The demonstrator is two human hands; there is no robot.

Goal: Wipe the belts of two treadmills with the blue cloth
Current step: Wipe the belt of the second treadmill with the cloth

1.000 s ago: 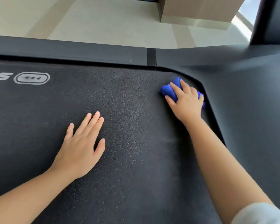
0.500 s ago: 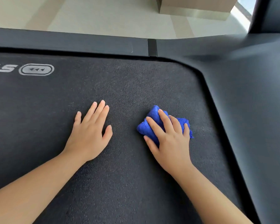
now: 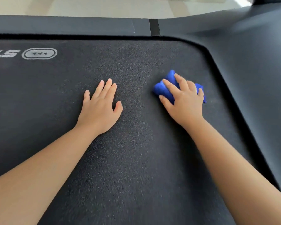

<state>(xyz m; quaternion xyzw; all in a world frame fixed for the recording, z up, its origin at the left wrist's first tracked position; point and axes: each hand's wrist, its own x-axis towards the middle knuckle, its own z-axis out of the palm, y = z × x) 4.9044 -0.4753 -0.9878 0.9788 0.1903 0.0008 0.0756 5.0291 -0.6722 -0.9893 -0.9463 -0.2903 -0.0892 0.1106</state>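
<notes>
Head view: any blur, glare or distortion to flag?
Head view: right hand and blue cloth slightly motion-blurred, left hand sharp; head view: soft sheen on the side cover at upper right; head view: wide lens bows the belt edge.

Here's the wide dark grey treadmill belt (image 3: 136, 159), rough all over: a fine, grainy, pebbled skin, dead matt, with pale dusty speckling through the middle. The bunched blue cloth (image 3: 164, 90) looks soft and fuzzy, a plush fabric with no shine. The pale grey printed logo (image 3: 39, 53) sits flat and chalky on the belt. Along the far edge, the dark plastic side rail (image 3: 63, 25) reads smooth and satin. The curved dark plastic housing (image 3: 253, 62) is smooth too, catching a soft sheen. Beyond, the pale floor (image 3: 88, 7) looks smooth and lightly glossy.
</notes>
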